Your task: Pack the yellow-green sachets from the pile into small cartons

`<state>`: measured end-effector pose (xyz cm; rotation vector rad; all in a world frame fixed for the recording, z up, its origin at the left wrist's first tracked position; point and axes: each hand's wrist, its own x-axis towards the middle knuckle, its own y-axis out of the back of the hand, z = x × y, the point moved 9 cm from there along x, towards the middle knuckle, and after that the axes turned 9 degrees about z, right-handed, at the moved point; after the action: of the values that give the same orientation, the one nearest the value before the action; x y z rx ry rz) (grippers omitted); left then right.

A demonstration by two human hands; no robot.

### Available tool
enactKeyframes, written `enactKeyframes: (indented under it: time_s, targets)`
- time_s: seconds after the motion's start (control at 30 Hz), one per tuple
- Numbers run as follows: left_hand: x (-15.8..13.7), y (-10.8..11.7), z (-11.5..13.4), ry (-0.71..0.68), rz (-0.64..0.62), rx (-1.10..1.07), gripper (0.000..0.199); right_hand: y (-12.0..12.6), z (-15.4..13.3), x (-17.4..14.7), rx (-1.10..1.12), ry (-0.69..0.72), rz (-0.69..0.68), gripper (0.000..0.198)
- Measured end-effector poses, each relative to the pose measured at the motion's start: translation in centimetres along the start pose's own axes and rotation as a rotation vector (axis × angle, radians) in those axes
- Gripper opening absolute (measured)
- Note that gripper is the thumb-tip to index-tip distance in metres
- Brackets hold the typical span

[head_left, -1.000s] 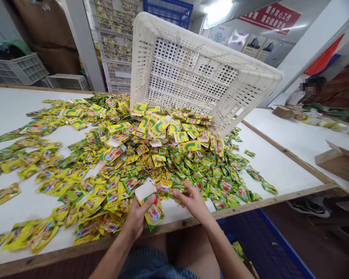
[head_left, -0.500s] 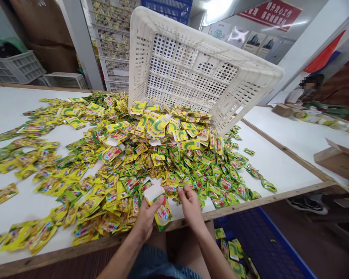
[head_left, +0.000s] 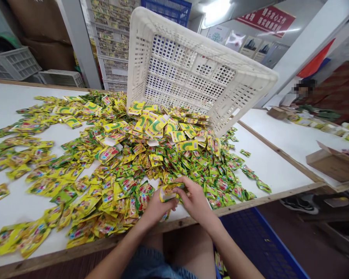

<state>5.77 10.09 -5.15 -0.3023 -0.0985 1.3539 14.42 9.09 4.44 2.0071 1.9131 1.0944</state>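
Note:
My left hand [head_left: 158, 207] is closed round a small yellow printed carton [head_left: 163, 195], held near the table's front edge. Its white inner side shows, and my fingers hide much of it. Right against the carton, my right hand [head_left: 193, 197] pinches a small yellow packet [head_left: 172, 186] over the carton's open end. How far the packet is inside cannot be made out. Heaped around both hands are yellow packets [head_left: 103, 211] and green packets [head_left: 189, 162], with flat yellow cartons [head_left: 158, 126] piled behind them.
A white plastic basket [head_left: 221, 50] lies tipped on its side at the back. A wooden strip [head_left: 282, 151] edges the white table [head_left: 267, 155]. Below right stands a blue crate [head_left: 258, 240]. An open cardboard box [head_left: 331, 162] and a person [head_left: 301, 95] are on the right.
The carton has turned from upright to lying across my left hand. My right hand has moved left to it with the packet, and the two hands now meet. The view has shifted slightly.

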Motion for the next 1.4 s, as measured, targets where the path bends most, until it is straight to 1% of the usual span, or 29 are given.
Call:
enactKeyframes:
  time_s: [0.1, 0.2, 0.27, 0.3, 0.4, 0.47, 0.53, 0.57, 0.67, 0.73, 0.77, 0.83, 0.9, 1.0, 1.07, 1.1, 1.13, 1.2, 1.27, 1.4]
  targets:
    - [0.2, -0.1, -0.1, -0.034, -0.003, 0.030, 0.022, -1.7, -1.0, -0.3, -0.192, 0.105, -0.168, 0.017]
    - [0.2, 0.2, 0.2, -0.096, 0.026, 0.092, 0.026, -3.0, -1.6, -0.8, -0.342, 0.179, -0.285, 0.015]
    - [0.2, 0.3, 0.5, -0.114, 0.029, 0.097, 0.032, -3.2, -1.8, -0.9, -0.353, 0.195, -0.320, 0.017]
    - [0.1, 0.2, 0.6, -0.104, 0.021, 0.085, 0.034, -3.1, -1.8, -0.8, -0.312, 0.178, -0.324, 0.020]
    - [-0.3, -0.3, 0.4, -0.033, -0.046, 0.014, 0.033, -2.2, -1.0, -0.5, -0.108, 0.047, -0.261, 0.029]
    - [-0.5, -0.8, 0.2, 0.004, -0.100, -0.027, 0.028, -1.7, -0.4, -0.4, -0.036, -0.008, -0.186, 0.023]
    - [-0.5, -0.6, 0.2, -0.019, -0.094, -0.008, 0.029, -1.8, -0.4, -0.7, -0.062, 0.016, -0.132, 0.011]
    - [-0.4, -0.3, 0.2, -0.048, -0.071, 0.021, 0.030, -2.0, -0.6, -0.9, -0.097, 0.049, -0.113, 0.009]
    - [-0.1, 0.5, 0.2, -0.103, -0.014, 0.090, 0.036, -2.6, -1.0, -1.6, -0.194, 0.118, -0.061, 0.014]
    - [0.1, 0.7, -0.1, -0.081, -0.023, 0.095, 0.041, -2.9, -0.6, -2.0, -0.190, 0.104, -0.047, 0.017]
    - [0.1, 0.8, -0.2, -0.069, -0.019, 0.098, 0.043, -3.1, -0.1, -2.3, -0.153, 0.085, -0.060, 0.018]
    - [-0.1, 1.3, -0.3, -0.060, 0.018, 0.130, 0.045, -3.6, 1.2, -2.8, -0.017, 0.012, -0.099, 0.018]
    - [-0.6, 1.9, -0.4, -0.058, 0.079, 0.187, 0.046, -3.8, 2.7, -3.4, 0.154, -0.093, -0.105, 0.017]
    - [-1.7, 2.7, -0.4, -0.075, 0.179, 0.277, 0.051, -3.9, 4.7, -4.4, 0.395, -0.257, -0.007, 0.020]
    - [-2.6, 3.2, 0.0, -0.127, 0.231, 0.300, 0.053, -3.8, 5.6, -4.9, 0.480, -0.326, 0.087, 0.025]
    - [-2.9, 3.3, 0.2, -0.154, 0.238, 0.309, 0.051, -3.8, 5.9, -5.1, 0.485, -0.343, 0.127, 0.025]
    - [-3.2, 3.3, 0.4, -0.173, 0.228, 0.319, 0.047, -3.7, 6.1, -5.3, 0.467, -0.348, 0.155, 0.022]
    - [-3.4, 3.2, 0.4, -0.183, 0.181, 0.346, 0.037, -3.8, 6.3, -5.3, 0.408, -0.338, 0.166, 0.017]
    - [-3.3, 3.3, 0.4, -0.181, 0.145, 0.369, 0.029, -4.0, 6.3, -5.0, 0.362, -0.316, 0.135, 0.015]
    - [-2.9, 3.8, 0.9, -0.208, 0.142, 0.359, 0.017, -3.9, 5.6, -3.8, 0.335, -0.223, 0.081, 0.014]
